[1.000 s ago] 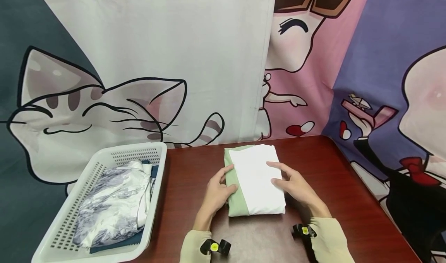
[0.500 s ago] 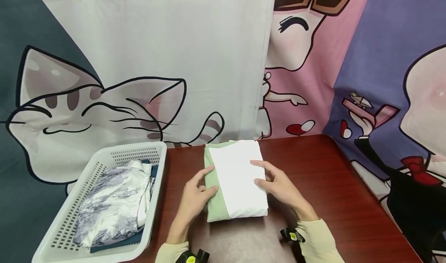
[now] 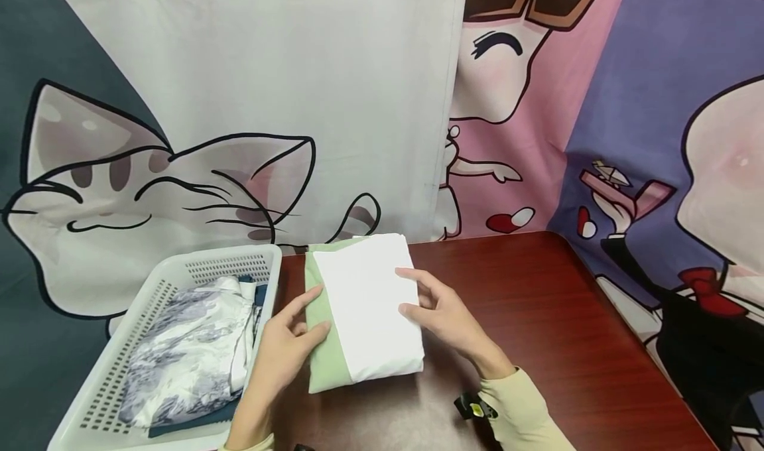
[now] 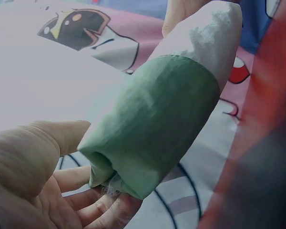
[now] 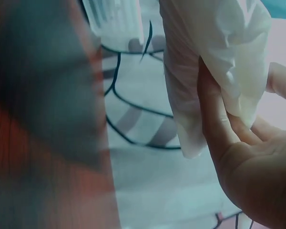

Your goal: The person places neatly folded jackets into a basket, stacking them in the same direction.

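Note:
A folded white-and-green cloth (image 3: 376, 305) is held up in front of me over the table, its green band on the left. My left hand (image 3: 286, 348) grips its left edge, thumb on the upper face and fingers beneath, as the left wrist view shows with the cloth's green end (image 4: 152, 119). On the opposite edge, my right hand (image 3: 444, 315) pinches the white part, and in the right wrist view the fingers reach under the white folds (image 5: 219, 52). The cloth's underside is hidden in the head view.
A white plastic basket (image 3: 271, 292) stands left of the cloth, close to my left forearm. Inside lie a white and grey-blue patterned folded cloth (image 3: 185, 351) and dark blue cloth (image 3: 191, 421). The brown table (image 3: 507, 292) ends at a printed curtain (image 3: 370, 106) behind.
Both hands have carried the folded cloth leftward across the table toward the basket. It has tilted slightly, and the grip looks the same. The basket's contents have not changed.

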Tool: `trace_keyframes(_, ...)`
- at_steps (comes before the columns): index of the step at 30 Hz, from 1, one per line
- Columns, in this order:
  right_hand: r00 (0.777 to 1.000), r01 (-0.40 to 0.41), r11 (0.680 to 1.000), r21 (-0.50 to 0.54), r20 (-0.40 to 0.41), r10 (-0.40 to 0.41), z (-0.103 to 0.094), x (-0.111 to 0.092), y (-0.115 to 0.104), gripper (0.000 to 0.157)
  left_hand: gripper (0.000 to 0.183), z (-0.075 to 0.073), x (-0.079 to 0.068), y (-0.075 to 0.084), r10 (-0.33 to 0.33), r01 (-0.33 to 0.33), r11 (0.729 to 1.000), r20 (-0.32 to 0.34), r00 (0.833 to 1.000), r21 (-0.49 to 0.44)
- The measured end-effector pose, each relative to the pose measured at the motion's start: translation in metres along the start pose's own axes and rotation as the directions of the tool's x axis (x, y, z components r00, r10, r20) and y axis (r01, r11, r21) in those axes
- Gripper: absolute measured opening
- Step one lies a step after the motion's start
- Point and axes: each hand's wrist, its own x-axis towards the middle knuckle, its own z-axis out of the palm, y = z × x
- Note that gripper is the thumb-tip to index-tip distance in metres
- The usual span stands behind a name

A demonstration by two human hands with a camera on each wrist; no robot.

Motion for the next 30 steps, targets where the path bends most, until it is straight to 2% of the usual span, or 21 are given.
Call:
trace_keyframes(4, 0.999, 0.027, 0.999, 0.025, -0.031, -0.027, 0.018, 0.006, -0.003, 0.060, 0.061, -0.016, -0.007, 0.005, 0.002, 0.001, 0.998, -0.033, 0.999, 0.071)
trace_keyframes(7, 0.998, 0.046, 0.999, 0.027, -0.045, -0.044, 0.031, 0.011, -0.005, 0.059, 0.061, -0.028, -0.012, 0.008, -0.015, 0.020, 0.996, -0.052, 0.999, 0.085)
trace_keyframes(13, 0.996, 0.084, 0.996, 0.016, -0.021, -0.084, 0.053, 0.019, -0.012, 0.059, 0.059, -0.052, -0.022, 0.014, -0.041, 0.050, 0.995, -0.106, 0.993, 0.087)
trace_keyframes(16, 0.996, 0.094, 0.996, 0.003, 0.014, -0.094, 0.064, 0.024, -0.015, 0.059, 0.056, -0.065, -0.026, 0.016, -0.076, 0.095, 0.990, -0.168, 0.983, 0.107)
trace_keyframes(20, 0.993, 0.088, 0.996, -0.009, 0.073, -0.088, 0.081, 0.030, -0.018, 0.061, 0.053, -0.084, -0.029, 0.018, -0.125, 0.161, 0.978, -0.249, 0.960, 0.130)
trace_keyframes(25, 0.992, 0.071, 0.997, -0.034, 0.103, -0.067, 0.103, 0.039, -0.017, 0.066, 0.053, -0.108, -0.029, 0.015, -0.113, 0.184, 0.962, -0.318, 0.941, 0.202)
trace_keyframes(30, 0.990, 0.044, 0.999, 0.003, 0.133, -0.044, 0.126, 0.050, -0.019, 0.070, 0.054, -0.137, -0.026, 0.011, -0.091, 0.188, 0.946, -0.341, 0.936, 0.263)
